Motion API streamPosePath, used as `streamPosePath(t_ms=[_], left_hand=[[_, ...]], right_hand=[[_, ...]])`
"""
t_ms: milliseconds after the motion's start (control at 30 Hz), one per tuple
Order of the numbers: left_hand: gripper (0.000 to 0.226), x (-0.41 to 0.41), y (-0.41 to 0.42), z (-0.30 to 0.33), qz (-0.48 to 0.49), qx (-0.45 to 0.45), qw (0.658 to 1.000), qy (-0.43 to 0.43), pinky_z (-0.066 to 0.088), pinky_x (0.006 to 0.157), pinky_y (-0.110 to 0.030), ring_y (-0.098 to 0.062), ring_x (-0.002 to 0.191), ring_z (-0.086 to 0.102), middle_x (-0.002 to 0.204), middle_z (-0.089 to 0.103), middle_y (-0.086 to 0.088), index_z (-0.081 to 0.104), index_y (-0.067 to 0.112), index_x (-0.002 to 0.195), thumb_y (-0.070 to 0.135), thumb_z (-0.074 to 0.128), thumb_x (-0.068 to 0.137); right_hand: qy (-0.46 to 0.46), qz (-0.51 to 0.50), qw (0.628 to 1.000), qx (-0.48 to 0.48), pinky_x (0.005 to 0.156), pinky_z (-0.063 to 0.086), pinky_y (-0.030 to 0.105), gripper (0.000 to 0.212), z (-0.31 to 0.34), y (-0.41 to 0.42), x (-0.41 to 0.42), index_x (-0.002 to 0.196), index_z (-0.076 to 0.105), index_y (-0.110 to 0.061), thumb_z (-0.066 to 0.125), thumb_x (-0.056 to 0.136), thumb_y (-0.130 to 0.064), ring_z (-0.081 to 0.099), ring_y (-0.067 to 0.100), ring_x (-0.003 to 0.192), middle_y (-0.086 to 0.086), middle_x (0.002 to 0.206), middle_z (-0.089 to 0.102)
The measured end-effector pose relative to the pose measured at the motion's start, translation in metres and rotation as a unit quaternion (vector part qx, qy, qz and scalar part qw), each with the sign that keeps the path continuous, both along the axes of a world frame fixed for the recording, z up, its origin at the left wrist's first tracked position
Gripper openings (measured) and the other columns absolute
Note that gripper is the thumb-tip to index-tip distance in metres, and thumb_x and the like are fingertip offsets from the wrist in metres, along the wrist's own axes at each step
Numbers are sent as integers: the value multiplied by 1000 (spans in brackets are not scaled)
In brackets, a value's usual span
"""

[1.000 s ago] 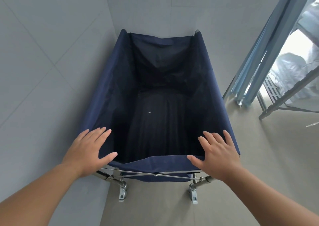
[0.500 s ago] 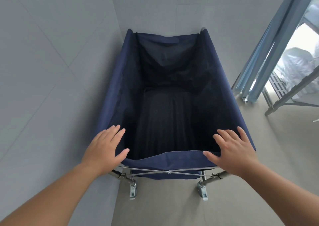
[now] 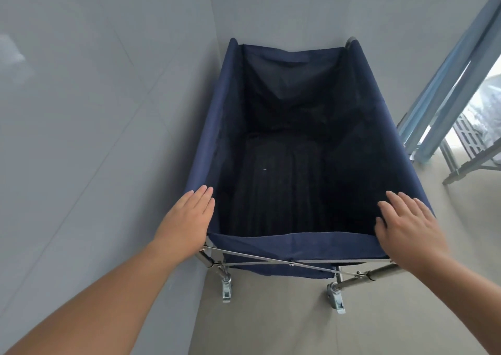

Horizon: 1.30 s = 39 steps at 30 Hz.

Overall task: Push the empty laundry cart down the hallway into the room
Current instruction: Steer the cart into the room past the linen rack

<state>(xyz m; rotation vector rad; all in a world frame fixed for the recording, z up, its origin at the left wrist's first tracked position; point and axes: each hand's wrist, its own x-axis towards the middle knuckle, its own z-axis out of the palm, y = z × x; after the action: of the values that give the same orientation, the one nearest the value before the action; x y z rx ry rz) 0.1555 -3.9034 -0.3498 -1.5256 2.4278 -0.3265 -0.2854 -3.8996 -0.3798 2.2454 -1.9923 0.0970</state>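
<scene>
The laundry cart (image 3: 290, 242) is a navy fabric bag on a metal folding frame with casters, straight ahead of me, and its dark inside holds nothing. My left hand (image 3: 187, 219) lies flat on the near left corner of the rim, fingers straight and close together. My right hand (image 3: 406, 230) lies flat on the near right corner, fingers spread, thumb at the inner edge. Neither hand curls around the frame. The cart's left side runs right along the wall.
A grey tiled wall (image 3: 95, 110) stands close on the left and meets another wall beyond the cart. A blue door frame (image 3: 447, 83) and a metal rack leg (image 3: 471, 170) are at the right. Beige floor (image 3: 271, 327) lies below, with two near casters (image 3: 336, 297) visible.
The cart and both hands have shifted rightward and nearer in the view. My left hand's fingers have closed together and its thumb has gone out of sight; the doorway has slid toward the right edge.
</scene>
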Motion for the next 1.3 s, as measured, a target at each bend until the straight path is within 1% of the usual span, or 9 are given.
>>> streamPosePath(t_ms=[133,267,367,500,700,833,967,1100,1300], left_hand=[[62,6,1,-3,-6,-11,1000,-16,44,100,-47,-36,122,54,130,58,-24,62,-5,120,11,21,75],[55,12,2,-3,1,-24,999,-27,40,105,-45,-33,126,52,134,56,-20,59,-1,124,9,41,73],[54,16,1,-2,10,-30,999,-10,44,101,-47,-34,122,55,130,59,-22,63,-3,120,7,38,73],[56,22,0,-3,25,-17,1000,4,43,101,-52,-37,123,53,130,58,-24,62,-4,119,-4,65,63],[63,32,-3,-4,39,-9,999,10,44,97,-57,-38,121,55,128,59,-25,63,-6,116,-10,70,54],[65,39,-5,-7,49,-5,999,8,42,98,-58,-38,126,50,133,55,-24,62,-4,119,-11,70,55],[66,44,-7,-7,56,-5,998,1,38,103,-56,-35,132,44,140,49,-22,58,-2,125,-9,67,60],[67,47,-8,-8,59,-3,998,3,39,101,-57,-37,132,45,139,50,-23,60,-2,124,-11,68,57],[70,51,-11,-9,67,1,998,-6,25,111,-52,-31,143,26,153,33,-18,48,6,138,-6,59,70]], right_hand=[[-1,-2,1000,9,107,30,50,44,0,1,5,108,62,0,39,86,-31,49,43,120,22,125,59],[-4,3,1000,1,108,29,48,42,-1,3,11,110,62,-1,44,85,-30,51,43,120,22,126,60],[-5,8,1000,0,101,39,51,30,1,3,19,108,63,0,55,89,-21,55,43,116,23,125,62],[-4,1,1000,19,90,49,52,30,4,6,28,103,64,1,72,82,-20,60,42,108,22,122,64],[13,13,999,31,85,50,50,32,7,7,40,101,64,-3,65,87,-32,62,40,101,18,118,66],[14,14,999,28,87,49,48,37,7,6,45,102,63,-4,48,95,-38,61,38,103,17,118,66],[18,12,999,42,90,47,47,49,9,5,50,102,61,-6,36,92,-47,60,36,105,16,117,66],[18,4,999,50,91,47,46,50,11,3,55,100,61,-6,35,92,-48,60,36,105,16,116,66],[12,-2,998,55,92,46,47,46,11,3,59,100,62,-5,40,93,-45,59,38,106,16,116,66]])
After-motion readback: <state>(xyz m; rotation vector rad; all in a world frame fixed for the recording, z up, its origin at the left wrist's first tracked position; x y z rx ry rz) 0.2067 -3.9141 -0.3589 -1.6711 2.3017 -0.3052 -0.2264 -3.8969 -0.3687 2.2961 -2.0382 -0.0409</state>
